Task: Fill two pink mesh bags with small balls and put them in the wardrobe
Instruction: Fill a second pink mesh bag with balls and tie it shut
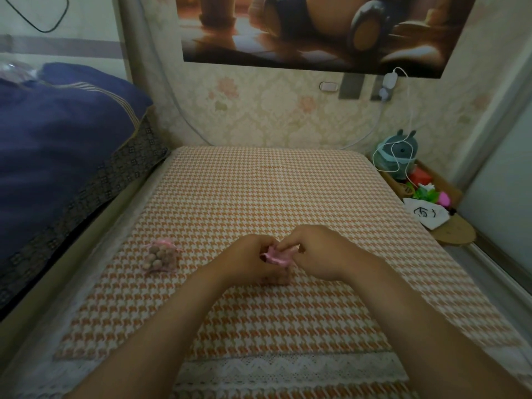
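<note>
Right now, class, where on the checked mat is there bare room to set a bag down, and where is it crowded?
Crowded: the centre, where left hand and right hand hold the second bag, plus the cluttered side shelf. Bare: the stretch of checked mat beyond them to the wall, and the near-left strip in front of the filled bag.

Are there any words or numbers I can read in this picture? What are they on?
No text here reads clearly.
White cloth right of the mat: black scribbled marks, too unclear to read.
Wall poster: picture only, no words showing.
Pink mesh bags, one lying, one held: no labels showing.
</note>
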A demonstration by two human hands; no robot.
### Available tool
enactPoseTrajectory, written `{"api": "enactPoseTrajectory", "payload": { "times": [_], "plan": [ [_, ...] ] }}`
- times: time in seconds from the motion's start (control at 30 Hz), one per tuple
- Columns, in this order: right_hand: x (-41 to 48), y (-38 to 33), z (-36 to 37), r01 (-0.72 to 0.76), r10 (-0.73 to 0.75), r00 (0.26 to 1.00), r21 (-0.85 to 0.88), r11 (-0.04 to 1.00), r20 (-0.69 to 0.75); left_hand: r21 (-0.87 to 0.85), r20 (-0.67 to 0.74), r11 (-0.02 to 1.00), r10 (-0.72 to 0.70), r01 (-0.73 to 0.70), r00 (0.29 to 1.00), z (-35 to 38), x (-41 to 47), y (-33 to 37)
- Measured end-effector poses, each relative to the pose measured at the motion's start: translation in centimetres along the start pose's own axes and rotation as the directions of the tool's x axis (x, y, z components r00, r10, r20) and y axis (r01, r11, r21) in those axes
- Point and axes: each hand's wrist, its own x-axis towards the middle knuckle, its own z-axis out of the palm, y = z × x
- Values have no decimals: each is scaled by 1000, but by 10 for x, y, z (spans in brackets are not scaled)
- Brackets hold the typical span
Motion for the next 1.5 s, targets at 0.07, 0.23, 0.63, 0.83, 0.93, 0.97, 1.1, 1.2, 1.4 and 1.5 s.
{"api": "enactPoseTrajectory", "payload": {
  "times": [0.07,0.23,0.63,0.83,0.93,0.97,1.1,1.2,1.4,1.5],
  "plan": [
    [0,1,-1,-10,9,1000,-32,999,-23,19,-34,1000,-19,20,999,0,1,-3],
    [-2,1,1,-17,15,999,-66,998,-39,33,-48,998,-47,49,998,-1,2,-1],
    [2,3,-1,-13,3,996,-103,995,-94,31,-51,998,-49,51,997,-1,1,2],
    [1,1,5,-6,5,1000,-66,998,-17,5,-52,999,-46,46,998,-2,0,-1],
    [1,5,2,-26,31,994,52,998,-107,-19,-55,999,-39,38,998,-3,-2,-4],
    [0,6,1,-50,59,992,84,995,-109,-16,-54,999,-39,38,998,-4,-3,-4],
    [-3,7,9,-114,117,993,116,987,-17,23,-66,999,-28,30,997,-10,-11,0],
    [-2,6,13,-120,124,992,110,987,-34,23,-49,999,-21,22,999,-14,-16,0],
    [5,6,18,-185,202,974,163,969,-97,120,-131,982,-128,144,983,-24,-25,-3],
    [8,10,18,-232,255,959,178,956,-120,122,-108,980,-145,158,984,-28,-26,-4]
  ]
}}
